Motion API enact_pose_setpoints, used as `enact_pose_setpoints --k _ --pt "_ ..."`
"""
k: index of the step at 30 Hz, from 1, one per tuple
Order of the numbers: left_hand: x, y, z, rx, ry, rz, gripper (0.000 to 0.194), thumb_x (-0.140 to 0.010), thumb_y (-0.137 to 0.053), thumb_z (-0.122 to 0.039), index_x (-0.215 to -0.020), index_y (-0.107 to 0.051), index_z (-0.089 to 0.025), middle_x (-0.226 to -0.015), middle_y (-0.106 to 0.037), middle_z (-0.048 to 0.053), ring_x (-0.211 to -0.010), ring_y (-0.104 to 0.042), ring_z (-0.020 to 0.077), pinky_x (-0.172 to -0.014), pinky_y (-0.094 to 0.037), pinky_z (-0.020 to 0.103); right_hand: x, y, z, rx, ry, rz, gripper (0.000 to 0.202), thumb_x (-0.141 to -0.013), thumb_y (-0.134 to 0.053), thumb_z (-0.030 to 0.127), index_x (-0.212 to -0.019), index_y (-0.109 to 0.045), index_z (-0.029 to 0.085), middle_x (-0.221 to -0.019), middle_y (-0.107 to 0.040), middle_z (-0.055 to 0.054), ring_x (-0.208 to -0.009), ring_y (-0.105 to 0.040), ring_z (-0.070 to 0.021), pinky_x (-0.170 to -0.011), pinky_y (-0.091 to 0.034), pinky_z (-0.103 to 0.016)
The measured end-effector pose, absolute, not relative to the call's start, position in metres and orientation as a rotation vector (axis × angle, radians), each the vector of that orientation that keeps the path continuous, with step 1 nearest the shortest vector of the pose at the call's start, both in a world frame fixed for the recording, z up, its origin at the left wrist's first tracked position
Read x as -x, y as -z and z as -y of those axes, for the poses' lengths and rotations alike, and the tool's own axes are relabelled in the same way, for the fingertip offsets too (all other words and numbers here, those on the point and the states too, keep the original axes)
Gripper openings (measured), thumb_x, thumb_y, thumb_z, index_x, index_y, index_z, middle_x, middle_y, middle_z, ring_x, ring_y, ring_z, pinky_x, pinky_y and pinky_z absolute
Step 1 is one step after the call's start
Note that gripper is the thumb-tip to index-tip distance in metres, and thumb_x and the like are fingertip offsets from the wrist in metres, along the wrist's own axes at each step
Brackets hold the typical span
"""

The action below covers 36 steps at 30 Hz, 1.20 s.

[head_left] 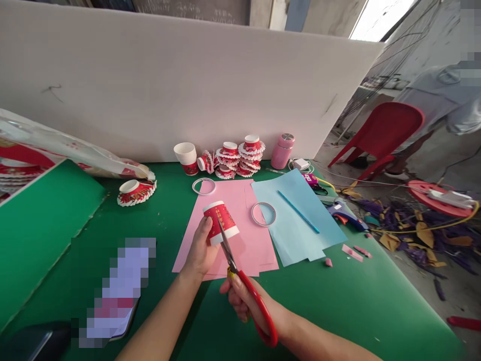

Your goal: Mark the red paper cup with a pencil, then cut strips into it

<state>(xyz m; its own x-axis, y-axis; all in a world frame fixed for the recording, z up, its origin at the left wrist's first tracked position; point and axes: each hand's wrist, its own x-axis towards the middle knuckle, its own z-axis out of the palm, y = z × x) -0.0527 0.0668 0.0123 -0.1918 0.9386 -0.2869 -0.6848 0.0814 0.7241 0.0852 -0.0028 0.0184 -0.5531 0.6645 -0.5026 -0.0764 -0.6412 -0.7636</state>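
Note:
A red paper cup [225, 219] with white edges and gold print is tilted in my left hand [203, 250], whose thumb and fingers close round its lower left side. My right hand [244, 296] grips a pair of scissors [259, 306] with red handles. The scissor blades point up and away, lying at the cup's near wall; whether they have cut into it I cannot tell. Under both hands lie pink paper sheets [195, 238]. A roll of tape [263, 214] rests where the pink sheets meet blue paper [296, 240], and another tape roll [204, 186] lies farther back.
Stacked paper cups [185, 153], several fringed cut cups [251, 155] and a pink flask [282, 151] line the white board. A fringed cup [136, 192] and a phone [120, 291] lie left; a glue gun [347, 216] lies right. A person [432, 100] is beyond a red chair [383, 130].

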Motion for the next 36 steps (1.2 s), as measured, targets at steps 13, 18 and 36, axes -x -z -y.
enact_pose_setpoints --k 13,18,36 --pt "0.074 -0.028 -0.071 -0.335 -1.614 -0.786 0.039 -0.061 -0.076 -0.039 -0.09 -0.068 -0.014 -0.089 -0.073 0.009 -0.084 -0.067 0.0236 -0.081 -0.051 0.037 -0.088 -0.02 0.008 1.102 -2.212 1.07 0.075 -0.06 -0.055 0.086 -0.086 -0.055 0.015 -0.061 -0.035 0.007 -0.049 -0.026 -0.0058 -0.048 -0.02 -0.023" --pt "0.074 -0.027 -0.07 -0.416 -1.585 -0.814 0.039 -0.063 -0.074 -0.039 -0.092 -0.067 -0.014 -0.087 -0.073 0.008 -0.079 -0.067 0.0236 -0.077 -0.051 0.037 -0.083 -0.025 0.005 1.134 -2.225 1.027 0.077 -0.054 -0.058 0.086 -0.084 -0.055 0.015 -0.059 -0.035 0.008 -0.048 -0.025 -0.005 -0.048 -0.02 -0.023" --pt "0.075 -0.022 -0.069 -0.464 -1.578 -0.827 0.038 -0.064 -0.075 -0.039 -0.092 -0.068 -0.015 -0.088 -0.073 0.007 -0.077 -0.067 0.0221 -0.077 -0.051 0.035 -0.077 -0.029 0.003 1.173 -2.219 1.041 0.081 -0.051 -0.057 0.089 -0.084 -0.053 0.015 -0.061 -0.035 0.008 -0.049 -0.024 -0.0051 -0.049 -0.018 -0.023"
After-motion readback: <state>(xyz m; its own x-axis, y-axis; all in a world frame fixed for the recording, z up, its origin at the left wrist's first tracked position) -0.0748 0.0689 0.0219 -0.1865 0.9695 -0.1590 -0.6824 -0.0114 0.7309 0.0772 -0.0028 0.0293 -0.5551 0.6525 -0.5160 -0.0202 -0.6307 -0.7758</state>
